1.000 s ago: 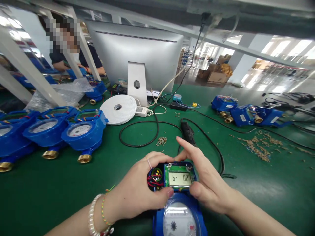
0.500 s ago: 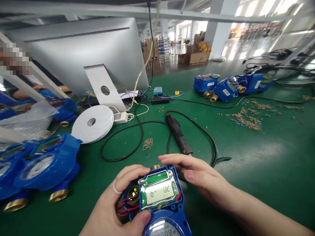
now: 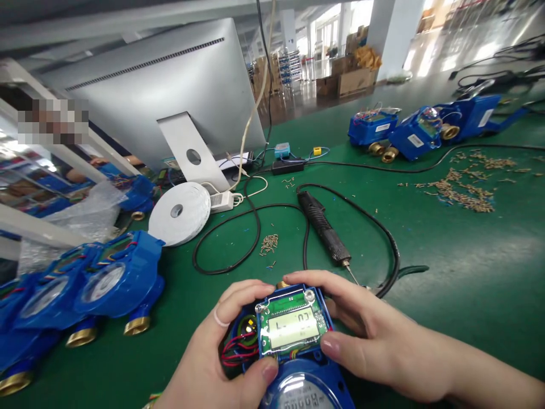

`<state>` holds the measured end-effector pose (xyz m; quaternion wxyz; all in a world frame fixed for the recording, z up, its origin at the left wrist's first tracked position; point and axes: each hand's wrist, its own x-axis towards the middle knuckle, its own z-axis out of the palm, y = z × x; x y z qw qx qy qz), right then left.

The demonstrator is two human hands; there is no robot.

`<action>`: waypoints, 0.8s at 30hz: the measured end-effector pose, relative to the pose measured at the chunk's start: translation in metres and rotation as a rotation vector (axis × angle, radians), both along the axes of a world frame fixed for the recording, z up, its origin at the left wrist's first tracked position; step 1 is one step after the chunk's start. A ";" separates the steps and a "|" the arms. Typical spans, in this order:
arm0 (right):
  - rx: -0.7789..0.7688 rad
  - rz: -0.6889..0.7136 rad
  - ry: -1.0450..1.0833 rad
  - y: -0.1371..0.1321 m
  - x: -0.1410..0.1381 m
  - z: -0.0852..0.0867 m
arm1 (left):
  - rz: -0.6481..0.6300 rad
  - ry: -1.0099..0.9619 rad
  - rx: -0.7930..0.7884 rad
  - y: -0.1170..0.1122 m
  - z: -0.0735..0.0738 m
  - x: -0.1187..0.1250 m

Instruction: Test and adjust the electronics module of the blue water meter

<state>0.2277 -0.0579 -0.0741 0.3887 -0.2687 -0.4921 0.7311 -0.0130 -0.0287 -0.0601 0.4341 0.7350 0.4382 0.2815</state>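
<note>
A blue water meter with its cover off lies at the near edge of the green table. Its green circuit board with a lit LCD faces up, and red and black wires show on its left side. My left hand wraps around the meter's left side, thumb pressed against the board's lower edge. My right hand grips the right side, fingers curled over the top rim and thumb at the board's right corner.
A black electric screwdriver with its cable lies just beyond the meter. Small screws and a scatter of brass bits lie on the table. Blue meters line the left, more meters stand far right. A monitor and tape roll stand behind.
My right hand has closed in from beside the meter onto its right side. The view has shifted slightly, and the LCD reading has changed.
</note>
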 end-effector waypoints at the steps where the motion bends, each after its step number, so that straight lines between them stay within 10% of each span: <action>1: 0.008 -0.005 -0.005 0.000 0.000 0.000 | 0.004 -0.008 -0.044 0.000 0.002 0.000; 15: 0.115 -0.058 -0.085 0.001 -0.001 0.002 | 0.012 -0.133 -0.343 0.002 0.027 0.017; 24: -0.049 0.014 0.164 0.008 0.004 0.000 | 0.120 0.132 -0.176 -0.001 0.033 0.032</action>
